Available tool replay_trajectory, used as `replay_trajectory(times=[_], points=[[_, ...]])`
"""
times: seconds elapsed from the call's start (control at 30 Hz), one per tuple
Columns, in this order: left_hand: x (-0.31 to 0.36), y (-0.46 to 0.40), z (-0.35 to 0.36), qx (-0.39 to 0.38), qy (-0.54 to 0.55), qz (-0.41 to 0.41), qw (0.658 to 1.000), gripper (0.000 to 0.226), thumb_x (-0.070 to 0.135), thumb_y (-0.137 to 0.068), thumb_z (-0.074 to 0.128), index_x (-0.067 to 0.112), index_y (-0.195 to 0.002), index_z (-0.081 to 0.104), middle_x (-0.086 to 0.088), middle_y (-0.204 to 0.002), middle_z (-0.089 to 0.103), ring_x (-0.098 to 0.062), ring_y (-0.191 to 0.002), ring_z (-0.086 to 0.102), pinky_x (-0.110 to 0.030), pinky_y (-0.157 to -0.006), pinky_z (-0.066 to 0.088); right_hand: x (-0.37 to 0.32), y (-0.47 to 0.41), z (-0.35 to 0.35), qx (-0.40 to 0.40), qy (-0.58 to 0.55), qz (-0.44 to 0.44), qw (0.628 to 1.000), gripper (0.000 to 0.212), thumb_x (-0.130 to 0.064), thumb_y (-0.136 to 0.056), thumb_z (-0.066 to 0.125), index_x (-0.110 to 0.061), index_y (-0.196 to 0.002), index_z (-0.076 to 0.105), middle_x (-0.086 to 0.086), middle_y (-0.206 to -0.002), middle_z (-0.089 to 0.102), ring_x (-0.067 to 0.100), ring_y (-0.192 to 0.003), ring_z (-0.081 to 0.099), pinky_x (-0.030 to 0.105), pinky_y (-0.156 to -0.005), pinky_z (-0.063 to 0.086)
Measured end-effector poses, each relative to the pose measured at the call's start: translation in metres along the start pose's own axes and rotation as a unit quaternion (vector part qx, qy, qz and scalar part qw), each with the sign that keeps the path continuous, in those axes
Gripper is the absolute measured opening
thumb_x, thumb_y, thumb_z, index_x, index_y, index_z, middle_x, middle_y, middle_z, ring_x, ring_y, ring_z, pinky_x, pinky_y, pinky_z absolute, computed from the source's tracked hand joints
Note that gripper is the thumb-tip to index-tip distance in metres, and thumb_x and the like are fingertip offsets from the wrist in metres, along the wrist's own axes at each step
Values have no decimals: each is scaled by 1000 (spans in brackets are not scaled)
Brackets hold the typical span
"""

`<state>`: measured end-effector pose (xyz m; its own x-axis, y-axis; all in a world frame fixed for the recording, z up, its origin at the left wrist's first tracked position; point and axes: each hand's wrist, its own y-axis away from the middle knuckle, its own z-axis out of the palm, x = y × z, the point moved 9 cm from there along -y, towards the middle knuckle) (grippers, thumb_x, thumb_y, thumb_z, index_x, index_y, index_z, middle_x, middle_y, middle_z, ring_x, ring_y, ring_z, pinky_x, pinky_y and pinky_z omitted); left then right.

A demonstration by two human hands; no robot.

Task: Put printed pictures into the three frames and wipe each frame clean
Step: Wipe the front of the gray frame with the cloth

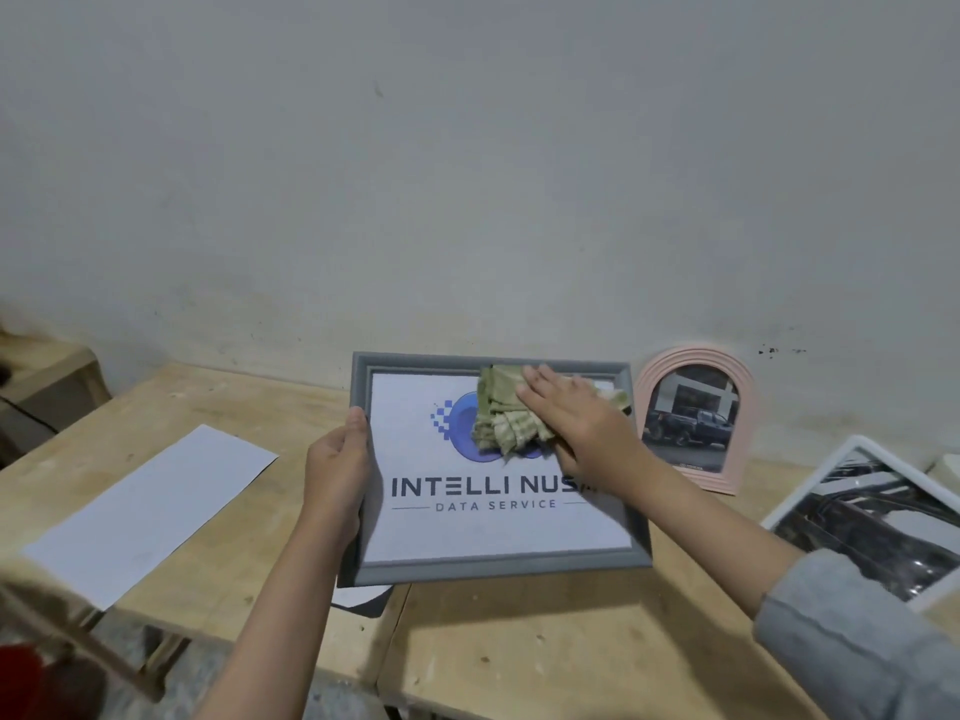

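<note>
A grey frame [498, 566] with a printed logo picture is held tilted above the wooden table. My left hand [335, 467] grips its left edge, thumb on the front. My right hand [576, 415] lies flat with straight fingers on a crumpled green cloth [501, 415], pressing it against the upper part of the glass. A pink arched frame [737, 407] with a car photo stands against the wall at the right. A white frame [810, 498] holding a dark picture lies flat at the far right.
A blank white sheet of paper [150, 511] lies on the wooden table [545, 646] to the left. A dark-edged sheet [363, 597] peeks out under the grey frame. A pale wall rises right behind the table. A wooden stool [47, 376] stands at far left.
</note>
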<state>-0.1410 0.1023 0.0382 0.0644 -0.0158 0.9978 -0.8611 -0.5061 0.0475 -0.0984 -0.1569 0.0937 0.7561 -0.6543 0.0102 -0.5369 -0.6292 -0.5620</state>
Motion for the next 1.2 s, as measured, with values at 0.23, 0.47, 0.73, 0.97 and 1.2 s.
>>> replay_trajectory(times=[0.23, 0.47, 0.73, 0.97, 1.2], points=[[-3, -9, -13, 38, -12, -4, 999, 33, 45, -97, 43, 16, -86, 51, -5, -84, 47, -19, -78, 42, -32, -64, 32, -33, 45, 40, -64, -51, -29, 996, 72, 3, -65, 41, -7, -136, 44, 13, -144, 43, 28, -134, 40, 51, -104, 34], [-8, -19, -25, 95, 0, -24, 995, 41, 46, -96, 44, 12, -74, 41, -8, -77, 40, -19, -73, 36, -32, -63, 28, -42, 81, 68, -122, -183, 26, 975, 74, 7, -65, 36, -22, -131, 50, -2, -137, 53, 9, -130, 43, 45, -106, 38], [2, -12, -10, 100, -56, 6, 993, 48, 37, -99, 41, 18, -60, 20, -1, -59, 20, -18, -56, 19, -31, -55, 16, -27, 25, 29, -132, -279, 92, 947, 64, 1, -68, 39, -22, -124, 61, -3, -117, 66, 9, -103, 58, 5, -84, 37], [-4, -10, 25, 10, -66, 22, 998, 48, 51, -93, 43, 11, -66, 40, -7, -68, 40, -17, -64, 37, -30, -63, 27, -5, -45, 5, 10, -91, 11, 996, 69, 6, -67, 49, -10, -134, 52, 8, -141, 48, 24, -132, 44, 47, -103, 42], [-4, -13, 22, 7, -29, 11, 999, 40, 43, -98, 43, 13, -71, 39, -3, -78, 39, -19, -71, 32, -30, -63, 23, -24, -21, 41, -36, -63, -24, 997, 86, 4, -60, 53, -13, -143, 37, 5, -152, 30, 22, -141, 27, 50, -112, 23]])
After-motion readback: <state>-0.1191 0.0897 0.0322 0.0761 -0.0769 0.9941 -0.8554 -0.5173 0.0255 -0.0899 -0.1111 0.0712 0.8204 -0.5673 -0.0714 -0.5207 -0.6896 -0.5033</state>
